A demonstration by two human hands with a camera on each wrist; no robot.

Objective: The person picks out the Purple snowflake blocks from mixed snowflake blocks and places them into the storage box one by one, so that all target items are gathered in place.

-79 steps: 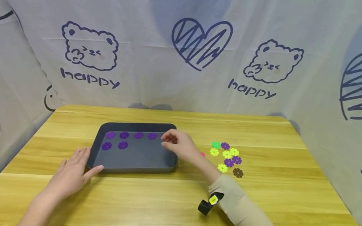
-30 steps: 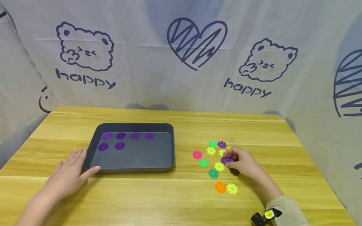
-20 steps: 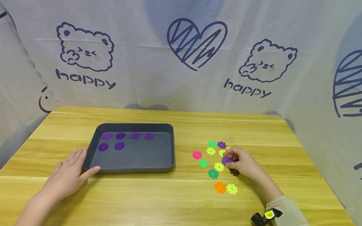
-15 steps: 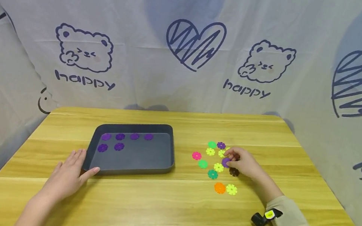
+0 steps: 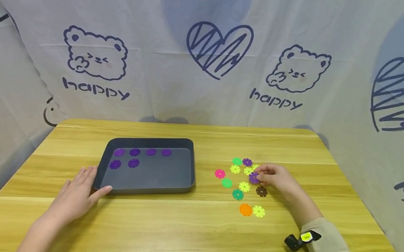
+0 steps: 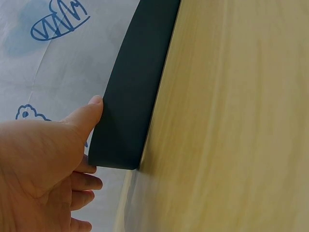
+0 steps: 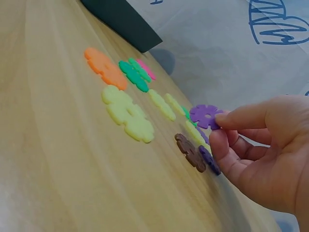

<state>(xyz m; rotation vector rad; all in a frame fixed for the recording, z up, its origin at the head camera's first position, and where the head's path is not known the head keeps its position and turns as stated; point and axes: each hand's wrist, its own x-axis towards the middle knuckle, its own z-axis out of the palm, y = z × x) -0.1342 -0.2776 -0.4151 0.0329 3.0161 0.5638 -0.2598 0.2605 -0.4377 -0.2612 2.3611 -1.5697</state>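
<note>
My right hand (image 5: 279, 181) pinches a purple snowflake disc (image 7: 204, 116) between thumb and index finger, raised just off the table. Under it lie a brown disc (image 7: 190, 152) and another dark purple disc (image 7: 209, 160). My left hand (image 5: 74, 194) rests at the near left corner of a dark grey tray (image 5: 149, 188), its fingers along the left side and its thumb at the front rim. In the left wrist view the thumb touches the tray's wall (image 6: 128, 96). Several purple discs (image 5: 133, 163) lie flat inside the tray, a back row and two in front.
Loose notched discs lie right of the tray: pink (image 5: 220, 173), orange (image 5: 246, 209), yellow (image 5: 258, 211), dark green (image 5: 237, 194) and others. A purple disc (image 5: 247, 162) lies at the back of the group. A printed cloth (image 5: 148, 69) hangs behind the wooden table (image 5: 174, 232).
My right hand has gone from above the tray to the loose discs, pinched a purple disc and lifted it slightly, uncovering the brown one. My left hand stays at the tray's corner.
</note>
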